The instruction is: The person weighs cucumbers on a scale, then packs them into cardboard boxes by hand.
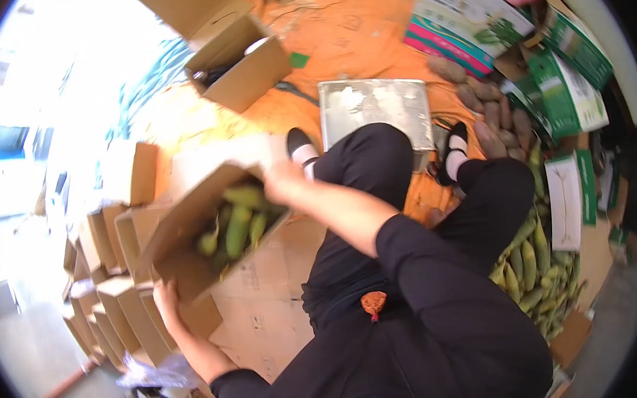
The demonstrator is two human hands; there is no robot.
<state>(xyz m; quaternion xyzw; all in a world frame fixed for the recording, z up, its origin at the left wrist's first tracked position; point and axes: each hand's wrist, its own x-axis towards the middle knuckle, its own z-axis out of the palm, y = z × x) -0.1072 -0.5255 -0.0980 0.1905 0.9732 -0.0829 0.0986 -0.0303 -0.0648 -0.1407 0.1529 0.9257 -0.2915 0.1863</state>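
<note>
A cardboard box [179, 229] is held tilted to my left, its open side facing me. Several long green vegetables [238, 231] lie inside it; their exact kind is not clear. My left hand [166, 297] grips the box's lower left edge. At the upper right rim, my right hand [282, 182] is closed on the box, slightly smeared by motion, its fingertips hidden. Below the box, flat cardboard [257, 316] covers the floor.
A silver metal platform [375, 112] lies before my feet on an orange sheet [343, 32]. Small cartons [118, 312] stand at left. Another open box [241, 70] sits ahead. Brown tubers [502, 113], green vegetables [537, 271] and green-white cartons [564, 93] line the right.
</note>
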